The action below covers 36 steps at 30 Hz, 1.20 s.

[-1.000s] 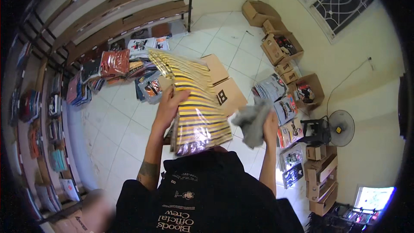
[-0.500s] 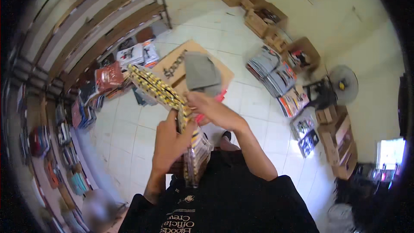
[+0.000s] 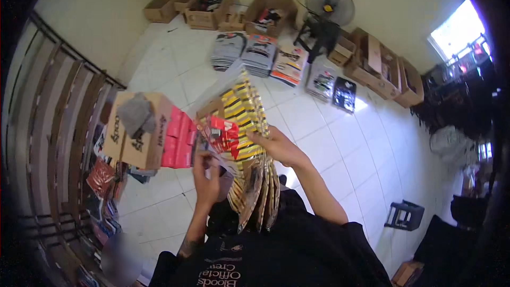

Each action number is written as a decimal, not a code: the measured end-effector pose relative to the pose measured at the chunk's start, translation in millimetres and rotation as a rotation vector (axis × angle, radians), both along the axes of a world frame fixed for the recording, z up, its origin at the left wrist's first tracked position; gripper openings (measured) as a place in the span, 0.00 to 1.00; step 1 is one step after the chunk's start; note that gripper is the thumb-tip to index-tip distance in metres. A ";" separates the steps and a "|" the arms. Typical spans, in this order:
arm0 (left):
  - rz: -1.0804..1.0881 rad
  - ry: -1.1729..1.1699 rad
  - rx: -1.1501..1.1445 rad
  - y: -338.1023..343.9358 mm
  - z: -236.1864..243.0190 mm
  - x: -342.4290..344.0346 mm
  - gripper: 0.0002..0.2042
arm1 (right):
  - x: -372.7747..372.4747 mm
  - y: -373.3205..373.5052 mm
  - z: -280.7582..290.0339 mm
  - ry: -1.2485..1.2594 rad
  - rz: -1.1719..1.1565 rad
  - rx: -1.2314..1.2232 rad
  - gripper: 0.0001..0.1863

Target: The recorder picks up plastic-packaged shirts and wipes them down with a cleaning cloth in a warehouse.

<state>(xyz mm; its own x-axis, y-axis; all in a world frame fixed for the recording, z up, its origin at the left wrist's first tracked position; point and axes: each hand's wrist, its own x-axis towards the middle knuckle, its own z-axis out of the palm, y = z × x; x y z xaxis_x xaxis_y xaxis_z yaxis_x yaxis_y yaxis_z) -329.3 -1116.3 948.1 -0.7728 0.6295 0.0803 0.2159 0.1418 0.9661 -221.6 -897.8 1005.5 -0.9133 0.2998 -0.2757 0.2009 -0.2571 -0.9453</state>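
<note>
A thick bundle of flat packets in clear plastic (image 3: pixel 241 122), striped yellow and black with a red printed label (image 3: pixel 222 137) on the top one, is held up in front of my body. Its lower ends fan apart against my black shirt. My right hand (image 3: pixel 281 148) grips the bundle's right edge, thumb on the striped face. At the lower left edge is my left hand (image 3: pixel 206 183), its fingers bent around the plastic there; the bundle partly hides the fingertips.
Left of the bundle stand cardboard boxes (image 3: pixel 153 143) with a grey cloth (image 3: pixel 137 114) on top and pink-red boxes (image 3: pixel 178 139) beside them. Stacked packets (image 3: pixel 258 56), open cartons (image 3: pixel 210 17) and a fan (image 3: pixel 329 5) line the far wall. Shelving (image 3: pixel 64 106) runs along the left; a dark stool (image 3: pixel 405 215) stands right.
My view has swung to the right. The bundle, earlier seen edge-on and slanting left, now stands more upright with its striped face and red label showing. My right hand has moved to its right edge.
</note>
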 end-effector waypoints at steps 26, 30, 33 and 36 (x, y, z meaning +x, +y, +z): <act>-0.840 -0.795 -0.711 397.3 -131.3 189.4 0.24 | 416.9 239.5 -245.5 -0.024 -0.978 -1.130 0.27; -0.971 -0.807 -0.724 475.2 -164.4 226.1 0.25 | 466.9 259.4 -279.8 -0.095 -0.967 -1.076 0.25; -0.961 -0.703 -0.773 507.3 -197.1 226.8 0.26 | 467.4 297.1 -278.2 -0.139 -0.984 -1.103 0.22; -1.021 -0.695 -0.813 558.7 -188.7 240.2 0.28 | 492.9 329.9 -282.5 -0.263 -0.909 -1.233 0.18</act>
<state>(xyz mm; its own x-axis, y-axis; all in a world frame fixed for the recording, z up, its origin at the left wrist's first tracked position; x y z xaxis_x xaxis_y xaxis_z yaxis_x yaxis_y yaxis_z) -89.1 -557.7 759.4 0.2875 0.6017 -0.7451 0.0906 0.7574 0.6466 271.3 -568.0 723.0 -0.4445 0.1814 -0.8772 -0.3280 -0.9442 -0.0291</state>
